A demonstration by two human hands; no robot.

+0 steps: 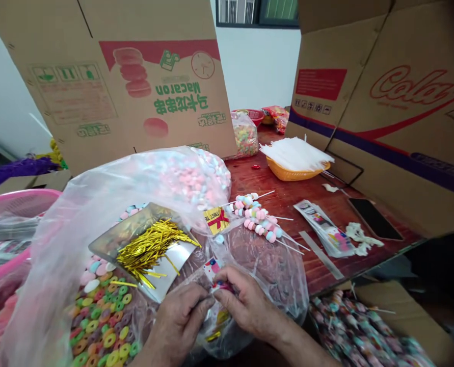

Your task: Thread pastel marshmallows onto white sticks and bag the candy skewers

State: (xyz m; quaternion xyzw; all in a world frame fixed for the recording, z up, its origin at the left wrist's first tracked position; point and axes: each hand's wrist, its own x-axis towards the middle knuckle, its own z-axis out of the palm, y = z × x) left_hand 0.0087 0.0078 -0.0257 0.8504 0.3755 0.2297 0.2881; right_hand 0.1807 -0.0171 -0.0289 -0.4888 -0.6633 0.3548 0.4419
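At the near edge of the table, my left hand (181, 318) and my right hand (249, 303) pinch a small clear printed wrapper (212, 268) between them. How much is inside the wrapper is hidden by my fingers. Gold twist ties (152, 247) lie loose on an opened packet just beyond my left hand. Left of that hand, colourful gummy rings (104, 326) fill part of a large clear bag. Several marshmallow skewers (259, 219) lie on the plastic beyond my right hand, beside a yellow twist tie card (216, 220).
A big plastic bag of pink and blue marshmallows (188, 176) lies behind. White sticks fill an orange basket (293, 172). Flat wrappers (326, 229) and a phone (375, 218) lie right. A carton of wrapped skewers (364, 331) stands lower right; tall cardboard boxes (395, 102) flank the table.
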